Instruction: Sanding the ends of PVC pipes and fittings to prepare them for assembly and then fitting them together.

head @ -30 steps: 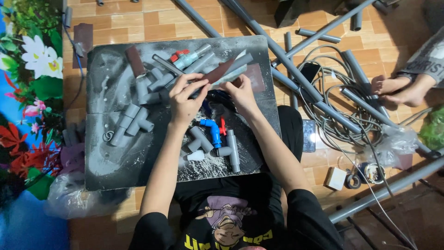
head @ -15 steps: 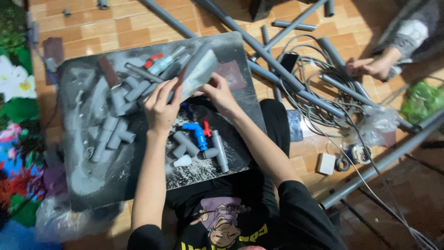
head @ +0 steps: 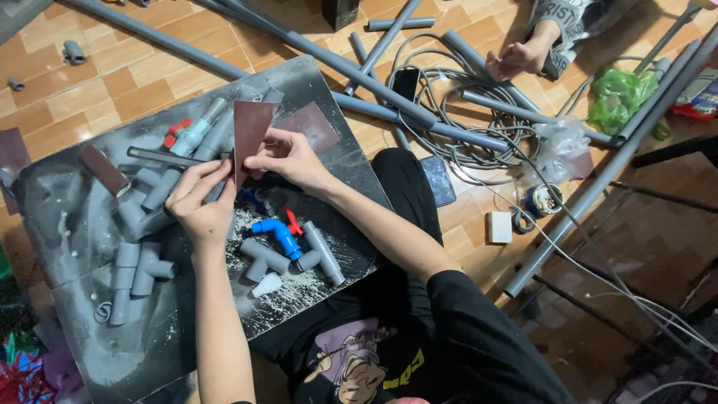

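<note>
Both my hands hold one reddish-brown sheet of sandpaper [head: 250, 135] upright above a dusty black board [head: 67, 224]. My left hand [head: 200, 202] pinches its lower left edge, my right hand [head: 288, 158] grips its lower right edge. Just below them lie a blue tap with a red handle [head: 278, 232], grey pipe elbows and tees [head: 258, 258] and a short grey pipe [head: 323, 253] among white shavings. More grey fittings [head: 138, 273] lie at the board's left.
Another sandpaper sheet [head: 310, 127] and a strip [head: 103, 170] lie on the board, with a red-handled valve [head: 187, 135]. Long grey pipes [head: 344, 67], coiled cable [head: 456, 127], a phone [head: 437, 181], tape rolls [head: 538, 202] and a green bag [head: 621, 97] cover the tiled floor. Another person's hand [head: 516, 58] rests at top right.
The view has swung to the right and tilted. The sandpaper has turned from lying nearly flat to standing upright between my hands, its brown side now showing.
</note>
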